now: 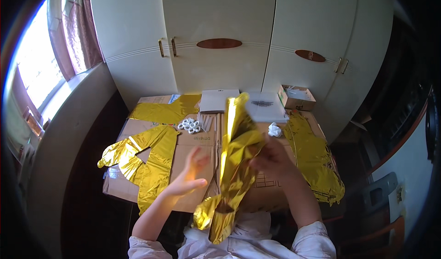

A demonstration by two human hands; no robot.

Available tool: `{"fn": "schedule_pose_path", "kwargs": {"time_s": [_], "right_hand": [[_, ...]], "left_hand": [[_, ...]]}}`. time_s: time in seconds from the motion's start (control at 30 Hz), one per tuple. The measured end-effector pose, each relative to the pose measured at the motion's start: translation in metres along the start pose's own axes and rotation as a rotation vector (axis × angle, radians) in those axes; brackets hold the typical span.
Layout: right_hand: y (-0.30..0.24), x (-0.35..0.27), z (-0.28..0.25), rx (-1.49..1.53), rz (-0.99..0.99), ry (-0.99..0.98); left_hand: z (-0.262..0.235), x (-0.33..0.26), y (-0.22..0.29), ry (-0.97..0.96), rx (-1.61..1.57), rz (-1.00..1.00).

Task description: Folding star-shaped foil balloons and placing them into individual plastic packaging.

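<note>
A flat, crinkled gold foil balloon (236, 144) hangs upright in front of me, its lower end folding down toward my lap. My right hand (271, 158) grips its right edge, the fingertips partly hidden by the foil. To the left of the balloon, my left hand (193, 174) is raised with its fingers apart and nothing in it. Another gold foil balloon (156, 155), flat and angular with an opening in it, lies on the left of the cardboard-covered table (193, 142). A further flat gold balloon (310, 155) lies along the right side.
At the back left lies more gold foil (167, 109). Several white rings (189, 125) sit beside clear straws (206, 122). Behind are a grey flat box (215, 101) and a white one (265, 107). A crumpled white piece (274, 130) lies near an open box (310, 103). Cupboards (220, 15) stand behind.
</note>
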State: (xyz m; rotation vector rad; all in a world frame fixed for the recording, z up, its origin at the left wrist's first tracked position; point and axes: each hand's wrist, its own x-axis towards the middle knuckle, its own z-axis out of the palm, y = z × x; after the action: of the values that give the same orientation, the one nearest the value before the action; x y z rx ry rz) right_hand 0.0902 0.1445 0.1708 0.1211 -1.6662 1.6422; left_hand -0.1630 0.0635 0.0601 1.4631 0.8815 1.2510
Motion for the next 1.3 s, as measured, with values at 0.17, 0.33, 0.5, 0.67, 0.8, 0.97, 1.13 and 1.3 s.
{"fn": "schedule_pose_path", "kwargs": {"time_s": [0.17, 0.33, 0.5, 0.67, 0.8, 0.97, 1.13, 1.3], "right_hand": [[-0.007, -0.008, -0.042, 0.002, -0.004, 0.247], [-0.009, -0.029, -0.047, 0.153, 0.035, 0.364], [-0.013, -0.041, -0.048, 0.149, 0.029, 0.384], [-0.02, -0.039, -0.066, 0.081, 0.002, 0.487], [-0.018, -0.034, -0.094, -0.02, 0.022, 0.625], [-0.018, -0.034, -0.128, -0.073, 0.209, 0.587], [0.048, -0.047, -0.165, -0.647, 0.753, 0.523], [0.12, -0.065, -0.182, -0.983, 0.776, 0.443]], "left_hand": [[0.024, 0.0, -0.055, -0.28, -0.506, -0.333], [0.048, 0.029, -0.066, -0.328, -0.322, -0.272], [0.075, 0.067, -0.071, -0.379, -0.24, -0.086], [0.09, 0.087, -0.08, -0.435, -0.393, -0.116], [0.092, 0.093, -0.099, -0.561, -0.675, -0.179], [0.04, 0.056, -0.061, -0.271, -0.776, -0.284], [-0.018, 0.05, -0.016, 0.259, 0.051, -0.673], [-0.071, 0.049, -0.059, 0.153, 0.509, -0.621]]}}
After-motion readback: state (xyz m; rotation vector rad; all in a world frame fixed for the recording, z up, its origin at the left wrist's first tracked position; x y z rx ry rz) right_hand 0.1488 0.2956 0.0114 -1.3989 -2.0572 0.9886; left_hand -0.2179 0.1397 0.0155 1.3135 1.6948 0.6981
